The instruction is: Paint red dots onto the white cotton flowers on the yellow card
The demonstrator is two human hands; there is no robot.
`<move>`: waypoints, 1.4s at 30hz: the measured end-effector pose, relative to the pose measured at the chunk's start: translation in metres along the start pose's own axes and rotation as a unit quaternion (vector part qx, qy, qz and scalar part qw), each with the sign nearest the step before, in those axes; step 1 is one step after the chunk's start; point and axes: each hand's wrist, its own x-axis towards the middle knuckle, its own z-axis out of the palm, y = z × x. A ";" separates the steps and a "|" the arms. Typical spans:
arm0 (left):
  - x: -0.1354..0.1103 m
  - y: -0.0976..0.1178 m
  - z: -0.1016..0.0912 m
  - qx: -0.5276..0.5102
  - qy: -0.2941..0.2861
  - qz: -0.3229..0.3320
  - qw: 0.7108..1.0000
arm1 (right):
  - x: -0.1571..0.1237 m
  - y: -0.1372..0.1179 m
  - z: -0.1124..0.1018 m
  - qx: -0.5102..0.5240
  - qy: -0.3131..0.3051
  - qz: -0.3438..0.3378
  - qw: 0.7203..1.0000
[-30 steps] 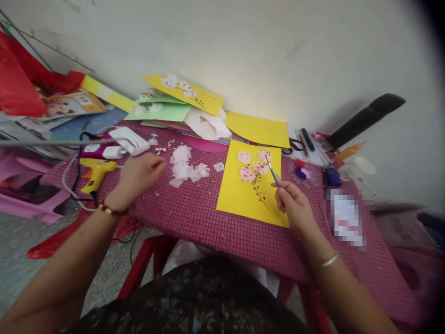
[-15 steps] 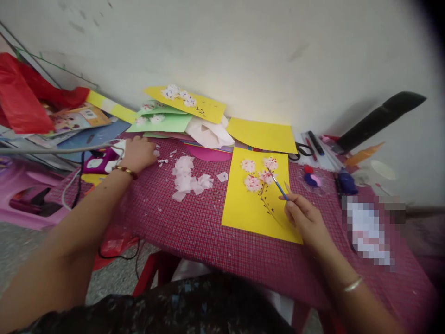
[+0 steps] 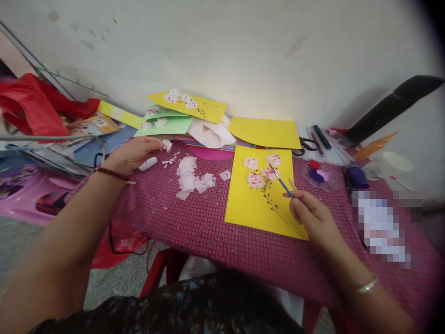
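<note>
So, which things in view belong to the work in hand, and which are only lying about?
Probably in the work:
blue brush, in the right grip
yellow flower card beneath it
ruffled white paper, in the left grip
white paper pieces

Apparently just lying about:
red plastic bag
black marker
plain yellow sheet

Smudged wall [image 3: 243, 55]; speckled floor [image 3: 111, 280]

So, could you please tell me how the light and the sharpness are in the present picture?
Head view: the wall is softly lit, with a shadow beside the long black object; head view: the right corners darken to black; head view: a patch on the right is pixelated; head view: fine detail is soft, even on the brush in the right hand.
</note>
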 end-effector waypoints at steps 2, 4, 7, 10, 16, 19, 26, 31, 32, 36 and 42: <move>-0.008 0.009 0.013 -0.091 -0.026 -0.021 0.995 | -0.001 -0.002 0.000 -0.001 -0.003 -0.004 1.000; -0.014 0.017 0.025 -0.155 -0.052 -0.039 0.986 | -0.002 -0.003 0.000 0.002 -0.002 -0.007 1.000; -0.016 0.025 0.043 -0.210 -0.086 -0.054 0.972 | -0.002 -0.006 0.000 0.010 -0.002 -0.012 1.000; -0.013 0.030 0.060 -0.250 -0.100 -0.056 0.961 | -0.002 -0.009 0.001 0.017 -0.005 -0.006 1.000; -0.026 0.050 0.098 -0.292 -0.207 -0.027 0.933 | 0.001 -0.027 0.014 0.109 0.004 0.051 0.993; -0.039 0.067 0.115 -0.279 -0.320 0.013 0.905 | 0.006 -0.053 0.038 0.133 -0.048 0.059 0.988; -0.046 0.072 0.139 -0.281 -0.399 0.040 0.872 | 0.029 -0.107 0.107 0.124 -0.166 0.042 0.977; -0.046 0.054 0.134 -0.329 -0.344 0.015 0.879 | 0.040 -0.118 0.140 0.143 -0.184 0.066 0.970; -0.047 0.052 0.133 -0.345 -0.329 0.003 0.879 | 0.042 -0.119 0.145 0.150 -0.176 0.066 0.971; -0.056 0.050 0.129 -0.415 -0.254 -0.056 0.872 | 0.050 -0.120 0.165 0.182 -0.139 0.056 0.972; -0.065 0.047 0.129 -0.494 -0.142 -0.098 0.852 | 0.060 -0.111 0.193 0.167 -0.083 0.014 0.982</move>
